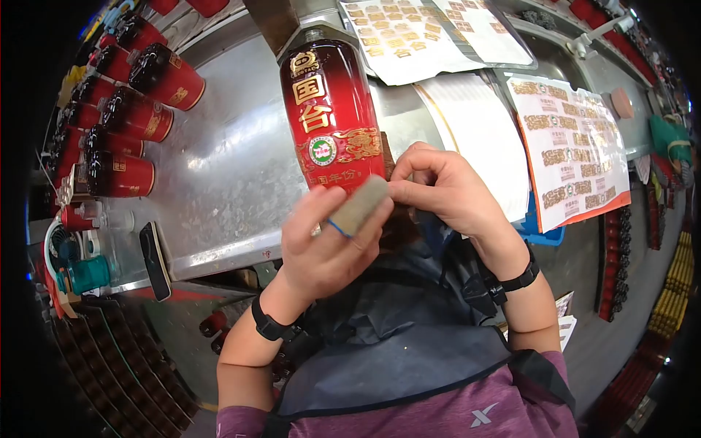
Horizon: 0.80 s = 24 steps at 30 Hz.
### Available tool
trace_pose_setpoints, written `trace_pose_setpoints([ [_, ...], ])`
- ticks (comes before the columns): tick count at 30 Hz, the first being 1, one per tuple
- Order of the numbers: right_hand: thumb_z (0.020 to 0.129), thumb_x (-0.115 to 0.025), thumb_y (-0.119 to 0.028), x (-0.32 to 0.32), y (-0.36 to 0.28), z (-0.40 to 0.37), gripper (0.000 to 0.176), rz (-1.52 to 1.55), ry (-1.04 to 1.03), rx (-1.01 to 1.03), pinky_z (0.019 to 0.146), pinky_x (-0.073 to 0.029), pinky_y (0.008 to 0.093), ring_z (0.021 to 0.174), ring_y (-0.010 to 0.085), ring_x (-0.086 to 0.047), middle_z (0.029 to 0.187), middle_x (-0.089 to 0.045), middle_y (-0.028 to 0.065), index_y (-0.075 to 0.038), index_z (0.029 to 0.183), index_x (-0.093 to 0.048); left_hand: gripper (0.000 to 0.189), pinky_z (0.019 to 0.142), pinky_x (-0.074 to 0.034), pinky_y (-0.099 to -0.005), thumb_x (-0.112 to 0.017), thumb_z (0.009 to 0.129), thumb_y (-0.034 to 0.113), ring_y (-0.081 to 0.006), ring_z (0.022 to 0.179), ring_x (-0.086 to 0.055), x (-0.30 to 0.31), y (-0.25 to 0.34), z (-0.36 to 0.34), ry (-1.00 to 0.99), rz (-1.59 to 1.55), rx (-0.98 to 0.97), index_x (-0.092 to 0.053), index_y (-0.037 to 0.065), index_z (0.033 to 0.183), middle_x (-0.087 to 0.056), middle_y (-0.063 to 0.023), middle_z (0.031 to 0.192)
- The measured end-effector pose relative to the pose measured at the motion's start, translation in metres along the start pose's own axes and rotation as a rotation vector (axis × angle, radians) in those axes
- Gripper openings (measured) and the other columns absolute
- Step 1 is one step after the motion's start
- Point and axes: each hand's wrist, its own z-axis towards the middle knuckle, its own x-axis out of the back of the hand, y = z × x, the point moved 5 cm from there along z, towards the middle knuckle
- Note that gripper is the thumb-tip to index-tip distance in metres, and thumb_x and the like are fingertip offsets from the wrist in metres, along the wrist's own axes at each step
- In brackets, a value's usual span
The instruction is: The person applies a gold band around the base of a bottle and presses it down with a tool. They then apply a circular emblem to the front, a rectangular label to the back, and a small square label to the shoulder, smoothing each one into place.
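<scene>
A large red bottle (332,109), dark toward its neck, lies with gold characters, a gold scroll pattern and a round green-and-white emblem facing up. My left hand (332,244) is at the bottle's lower end, slightly blurred, with its fingers stretched out. A beige cover (359,206) with a blue band sits over part of its fingers and hides the bottle's bottom edge. My right hand (445,190) is closed in a pinch beside the bottle's lower right edge. Whatever lies between its thumb and forefinger is too small to make out. A brown support (387,153) shows along the bottle's right side.
Several red bottles (131,113) stand at the left of the metal table (219,160). A black phone (154,259) lies at its front left edge. Sheets of gold labels (398,33) lie at the back, white paper (475,139) and another label sheet (569,146) at right.
</scene>
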Motion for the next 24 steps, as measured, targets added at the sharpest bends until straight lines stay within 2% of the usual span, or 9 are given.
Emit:
trace_pose_setpoints([
  [2,0.08,-0.081,-0.021,0.0,-0.001,-0.003,0.021,0.008,0.011,0.01,0.055,-0.035,0.0241,0.058,0.0061,-0.041,0.08,-0.053,0.0007,-0.004,0.077,-0.068,0.05,0.102,-0.043,-0.0434,-0.073,0.076,0.013,-0.0348,0.129,-0.044,-0.001,-0.006,0.008,0.015,0.038,0.03,-0.066,0.007,0.124,-0.058,-0.0111,0.132],
  [4,0.081,-0.08,-0.02,0.002,-0.01,-0.009,0.02,-0.033,0.036,0.053,0.055,-0.036,0.0235,0.057,0.0057,-0.043,0.079,-0.052,0.0003,-0.004,0.077,-0.068,0.072,0.106,-0.039,-0.0468,-0.079,0.074,0.015,-0.0385,0.131,-0.044,0.002,-0.026,0.019,0.024,-0.024,0.323,-0.051,0.004,0.139,-0.049,-0.0157,0.143],
  [5,0.081,-0.08,-0.02,0.003,-0.013,-0.012,0.02,-0.03,0.037,0.053,0.055,-0.036,0.0235,0.057,0.0057,-0.043,0.079,-0.052,0.0003,-0.004,0.077,-0.068,0.072,0.106,-0.039,-0.0468,-0.079,0.074,0.015,-0.0385,0.131,-0.044,0.001,-0.028,0.017,0.022,-0.024,0.321,-0.051,0.004,0.139,-0.049,-0.0157,0.143],
  [7,0.082,-0.079,-0.018,0.006,-0.022,-0.019,0.018,-0.008,0.028,0.122,0.054,-0.036,0.0226,0.056,0.0052,-0.043,0.078,-0.051,-0.0002,-0.005,0.079,-0.068,0.087,0.108,-0.037,-0.0484,-0.082,0.073,0.016,-0.0428,0.134,-0.041,-0.005,-0.034,0.009,-0.018,-0.153,0.377,-0.038,0.0,0.146,-0.042,-0.0231,0.147],
  [8,0.082,-0.079,-0.018,0.008,-0.026,-0.021,0.018,-0.008,0.028,0.12,0.054,-0.036,0.0226,0.056,0.0052,-0.043,0.078,-0.051,-0.0002,-0.005,0.079,-0.068,0.087,0.108,-0.037,-0.0484,-0.082,0.073,0.016,-0.0428,0.134,-0.041,-0.005,-0.035,0.009,-0.019,-0.153,0.378,-0.038,0.0,0.146,-0.042,-0.0231,0.147],
  [10,0.083,-0.079,-0.016,0.012,-0.033,-0.024,0.016,-0.053,0.031,0.154,0.053,-0.036,0.0218,0.054,0.0044,-0.044,0.077,-0.051,-0.0008,-0.004,0.08,-0.068,0.084,0.103,-0.041,-0.04,-0.082,0.077,0.019,-0.0359,0.125,-0.051,-0.004,-0.034,0.009,0.004,-0.125,0.358,-0.038,-0.002,0.146,-0.047,-0.0221,0.142],
  [20,0.084,-0.078,-0.016,0.013,-0.017,-0.017,0.016,-0.038,0.005,0.123,0.053,-0.036,0.0216,0.054,0.0042,-0.045,0.076,-0.05,-0.0006,-0.004,0.081,-0.068,0.081,0.104,-0.041,-0.0404,-0.08,0.08,0.016,-0.037,0.125,-0.051,-0.007,-0.039,0.004,0.033,-0.209,0.379,-0.037,-0.003,0.146,-0.047,-0.0228,0.141],
  [22,0.083,-0.075,-0.005,0.013,-0.016,-0.015,0.009,-0.032,0.003,0.042,0.06,-0.034,0.0221,0.064,0.0045,-0.043,0.078,-0.052,-0.0021,-0.002,0.08,-0.067,0.081,0.104,-0.041,-0.0404,-0.08,0.08,0.016,-0.0366,0.125,-0.051,-0.007,-0.039,0.002,0.032,-0.229,0.393,-0.037,-0.004,0.146,-0.048,-0.0223,0.141],
  [24,0.083,-0.077,-0.011,0.013,-0.012,-0.012,0.012,-0.045,0.005,0.071,0.057,-0.035,0.0219,0.06,0.0045,-0.043,0.078,-0.051,-0.0014,-0.003,0.08,-0.068,0.081,0.104,-0.041,-0.0403,-0.08,0.08,0.016,-0.0364,0.125,-0.051,-0.007,-0.038,0.003,0.033,-0.234,0.403,-0.037,-0.004,0.146,-0.048,-0.0221,0.141],
])
